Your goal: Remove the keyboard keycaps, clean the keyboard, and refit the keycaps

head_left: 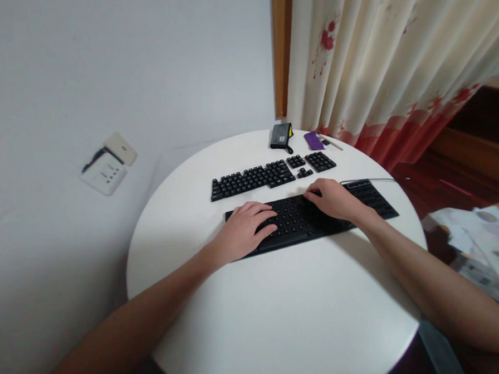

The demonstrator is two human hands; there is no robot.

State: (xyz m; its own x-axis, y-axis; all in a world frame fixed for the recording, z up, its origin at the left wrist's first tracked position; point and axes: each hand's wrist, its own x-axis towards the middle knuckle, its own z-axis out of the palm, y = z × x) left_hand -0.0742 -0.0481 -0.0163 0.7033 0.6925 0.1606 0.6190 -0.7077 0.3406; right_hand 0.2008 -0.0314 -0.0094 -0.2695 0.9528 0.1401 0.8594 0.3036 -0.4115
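Observation:
A black keyboard [291,221] lies across the white table, its key posts bare of keycaps over much of the middle. My left hand [247,230] rests on its left end, fingers spread and thumb apart. Over the upper middle of the keyboard, my right hand [330,198] is closed in a pinch of thumb and fingers. Whatever is between those fingertips is too small to make out. Behind the keyboard, loose black keycaps [249,180] are laid out in keyboard order, with number-pad keycaps [320,161] to their right.
A dark zipped case [281,136] and a purple cloth [314,140] lie at the round table's [281,313] far edge. A thin cable [370,179] runs off the keyboard's back. Wall sockets [106,171] are at left, a curtain [376,52] behind, papers [482,236] at right.

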